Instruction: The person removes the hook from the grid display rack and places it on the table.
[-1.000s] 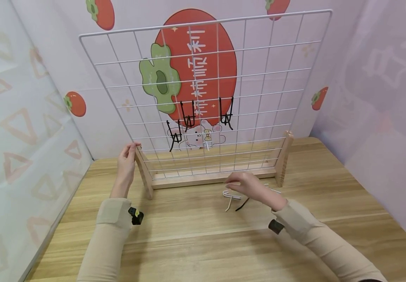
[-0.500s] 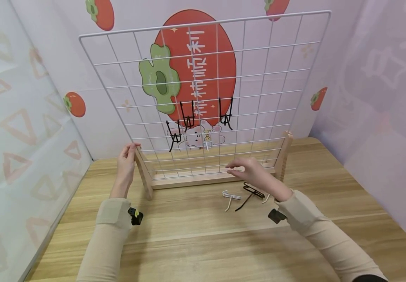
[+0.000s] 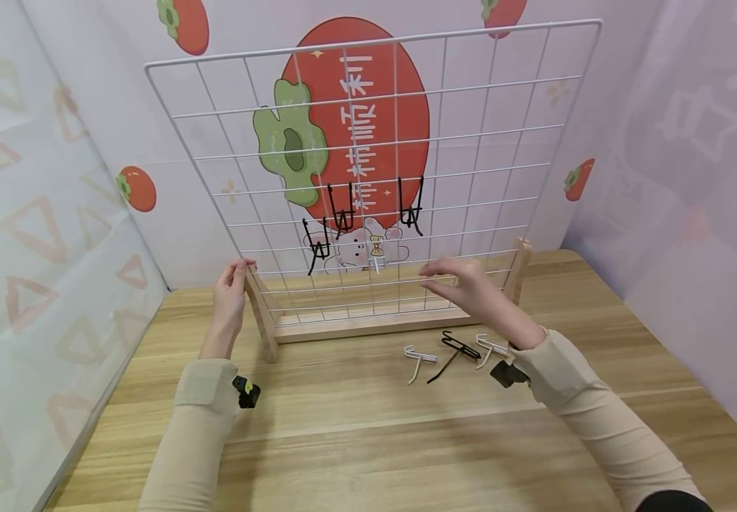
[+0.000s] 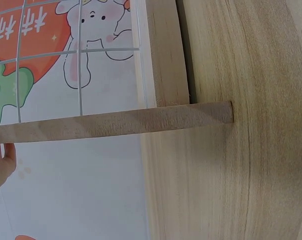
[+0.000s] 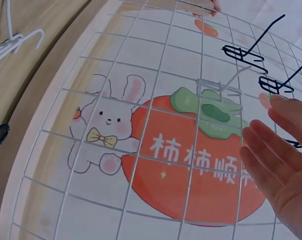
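A white wire grid (image 3: 464,107) stands upright in a wooden stand (image 3: 342,331). My left hand (image 3: 230,302) grips the top of the stand's left side piece; in the left wrist view its fingers (image 4: 10,154) show at the wood's edge. My right hand (image 3: 470,288) is raised before the grid's lower right, thumb and fingers apart with nothing between them. Three black hooks (image 3: 410,213) and a white hook (image 3: 376,264) hang on the grid. On the table below my right hand lie a white hook (image 3: 419,355), a black hook (image 3: 459,348) and another white hook (image 3: 490,347).
The wood-grain table (image 3: 355,441) runs under the stand. Behind the grid is a pale backdrop (image 3: 202,178) printed with persimmons and a rabbit. Pale curtains (image 3: 694,199) flank both sides.
My right hand has risen from over the loose hooks and moved slightly right, uncovering the black and right-hand white ones. My left hand has stayed on the stand.
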Motion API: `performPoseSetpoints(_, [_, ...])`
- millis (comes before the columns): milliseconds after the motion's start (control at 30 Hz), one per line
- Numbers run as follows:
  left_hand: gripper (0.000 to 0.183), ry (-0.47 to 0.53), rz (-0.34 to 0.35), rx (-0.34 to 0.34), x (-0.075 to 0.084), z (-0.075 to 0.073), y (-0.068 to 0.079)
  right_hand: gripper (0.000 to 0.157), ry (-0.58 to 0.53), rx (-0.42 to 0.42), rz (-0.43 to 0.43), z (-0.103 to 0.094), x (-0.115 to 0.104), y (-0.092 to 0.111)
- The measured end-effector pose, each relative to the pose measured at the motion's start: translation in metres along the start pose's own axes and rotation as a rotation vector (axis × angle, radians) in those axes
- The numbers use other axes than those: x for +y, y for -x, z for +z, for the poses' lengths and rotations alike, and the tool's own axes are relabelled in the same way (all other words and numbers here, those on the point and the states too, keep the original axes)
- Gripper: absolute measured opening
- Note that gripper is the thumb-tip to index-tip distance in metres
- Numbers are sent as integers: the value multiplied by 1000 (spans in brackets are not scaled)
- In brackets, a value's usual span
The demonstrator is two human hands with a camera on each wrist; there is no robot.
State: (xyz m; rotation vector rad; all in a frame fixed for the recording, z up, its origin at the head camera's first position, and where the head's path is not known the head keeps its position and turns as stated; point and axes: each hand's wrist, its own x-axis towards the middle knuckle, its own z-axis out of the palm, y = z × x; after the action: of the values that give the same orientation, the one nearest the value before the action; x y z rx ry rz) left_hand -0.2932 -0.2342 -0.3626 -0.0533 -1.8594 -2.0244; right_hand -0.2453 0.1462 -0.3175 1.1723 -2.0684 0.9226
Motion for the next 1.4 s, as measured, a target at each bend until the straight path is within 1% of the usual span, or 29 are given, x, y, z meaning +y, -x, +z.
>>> performPoseSetpoints(233, [14,5,-13,-11,-2,-1,-2,21,42,81,21,-13,-6,-9])
performPoseSetpoints(367, [14,-11,-11,-7,-1,0,-2,24,58,139,5,-18,-9,-15])
performPoseSetpoints(500, [15,-21,-5,-6,1,0,0,26,54,172,-11,-23,-13,-20])
performPoseSetpoints(600, [15,-9,-6,-14,3,1,1,27,55,182,-23,-26,-15,-23])
performPoseSetpoints(833, [15,-7,-8,-33,19,7,11,31,55,199,-40,-30,-19,-31])
performPoseSetpoints(967, [15,-9,-8,-29,13,5,8,37,60,196,-30,-31,-22,-34])
performPoseSetpoints(1167, [15,8,-9,-17,1,1,-1,42,22,188,-34,-29,-25,-40])
performPoseSetpoints(1300, [16,12,-9,-11,0,0,-1,42,2,183,-35,-28,-27,-42])
performPoseSetpoints(1400, [15,17,-18,-8,5,1,2,41,-17,180,-20,-26,-27,-44])
